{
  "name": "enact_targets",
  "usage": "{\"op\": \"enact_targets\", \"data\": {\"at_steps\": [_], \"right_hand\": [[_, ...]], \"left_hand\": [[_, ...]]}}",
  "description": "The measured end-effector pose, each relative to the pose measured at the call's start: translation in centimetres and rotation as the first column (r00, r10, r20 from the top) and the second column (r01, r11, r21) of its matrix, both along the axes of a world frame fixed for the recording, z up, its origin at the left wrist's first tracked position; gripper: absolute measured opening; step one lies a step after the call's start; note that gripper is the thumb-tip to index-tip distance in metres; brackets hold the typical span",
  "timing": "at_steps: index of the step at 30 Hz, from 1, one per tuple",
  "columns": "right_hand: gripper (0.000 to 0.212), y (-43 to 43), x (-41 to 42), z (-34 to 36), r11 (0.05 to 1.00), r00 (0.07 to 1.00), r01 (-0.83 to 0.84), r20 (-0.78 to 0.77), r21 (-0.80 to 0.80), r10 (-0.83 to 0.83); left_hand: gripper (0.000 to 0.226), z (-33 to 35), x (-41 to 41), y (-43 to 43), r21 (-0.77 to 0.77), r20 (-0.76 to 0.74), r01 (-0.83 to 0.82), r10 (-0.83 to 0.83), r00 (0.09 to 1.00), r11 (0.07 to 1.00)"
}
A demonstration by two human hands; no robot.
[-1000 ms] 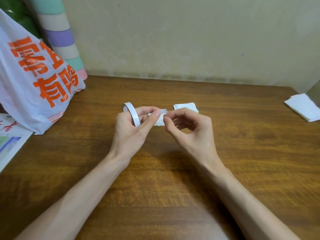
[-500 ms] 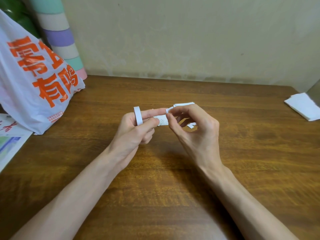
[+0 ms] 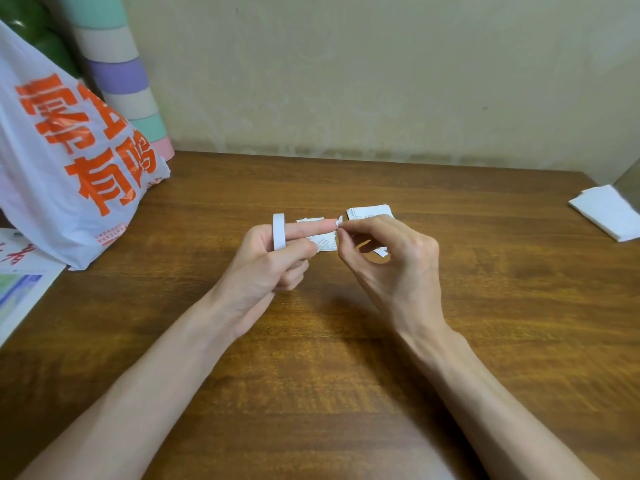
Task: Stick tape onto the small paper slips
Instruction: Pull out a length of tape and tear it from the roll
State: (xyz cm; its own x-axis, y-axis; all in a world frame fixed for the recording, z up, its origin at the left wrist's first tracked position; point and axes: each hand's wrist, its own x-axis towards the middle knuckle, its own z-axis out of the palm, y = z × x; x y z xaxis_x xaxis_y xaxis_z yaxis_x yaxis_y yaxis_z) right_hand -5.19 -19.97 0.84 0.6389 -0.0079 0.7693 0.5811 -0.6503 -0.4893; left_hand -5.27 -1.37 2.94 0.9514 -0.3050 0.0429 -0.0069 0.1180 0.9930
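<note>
Above the table [image 3: 346,393], left hand [image 3: 266,268] and right hand [image 3: 398,268] pinch slip [image 3: 326,243].

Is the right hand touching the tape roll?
Apart. Head view: the tape roll sits around the index finger of the left hand; the right hand pinches at that fingertip, clear of the roll.

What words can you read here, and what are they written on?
"零食有鸣": big orange characters on the white bag, second one partly hidden.
The bag's small orange print: too small.
Print on the paper slips: too small.
Red marks on the leaflet: cut off.
</note>
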Motion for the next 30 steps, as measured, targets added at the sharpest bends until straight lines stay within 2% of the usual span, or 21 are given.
{"op": "enact_targets", "data": {"at_steps": [6, 15, 18, 21, 24, 30], "right_hand": [[0.005, -0.5, 0.2, 0.1, 0.999, 0.999, -0.035, -0.021, -0.036, 0.034], [0.004, -0.4, 0.1, 0.5, 0.999, 0.999, -0.028, -0.041, -0.018, 0.027], [0.008, -0.2, -0.1, 0.9, 0.995, 0.992, -0.047, -0.115, 0.085, 0.057], [0.009, -0.1, -0.2, 1.2, 0.958, 0.958, -0.097, -0.235, 0.27, 0.163], [0.008, -0.1, -0.1, 1.3, 0.911, 0.921, -0.136, -0.288, 0.388, 0.261], [0.01, -0.2, -0.2, 1.5, 0.892, 0.899, -0.168, -0.306, 0.42, 0.314]], "left_hand": [[0.039, 0.2, 0.2, 0.5, -0.013, -0.021, 0.093, -0.094, 0.995, 0.996], [0.035, 0.3, 0.1, 0.4, 0.026, -0.015, 0.072, -0.072, 0.997, 0.997], [0.036, 0.5, 0.0, 0.3, 0.049, 0.004, 0.065, -0.065, 0.998, 0.997], [0.034, 0.5, 0.0, 0.3, 0.05, 0.015, 0.038, -0.039, 0.999, 0.998], [0.03, 0.4, 0.0, 0.2, 0.043, 0.02, 0.019, -0.02, 1.0, 0.999], [0.028, 0.4, 0.1, 0.3, 0.016, 0.026, -0.026, 0.026, 0.999, 1.0]]}}
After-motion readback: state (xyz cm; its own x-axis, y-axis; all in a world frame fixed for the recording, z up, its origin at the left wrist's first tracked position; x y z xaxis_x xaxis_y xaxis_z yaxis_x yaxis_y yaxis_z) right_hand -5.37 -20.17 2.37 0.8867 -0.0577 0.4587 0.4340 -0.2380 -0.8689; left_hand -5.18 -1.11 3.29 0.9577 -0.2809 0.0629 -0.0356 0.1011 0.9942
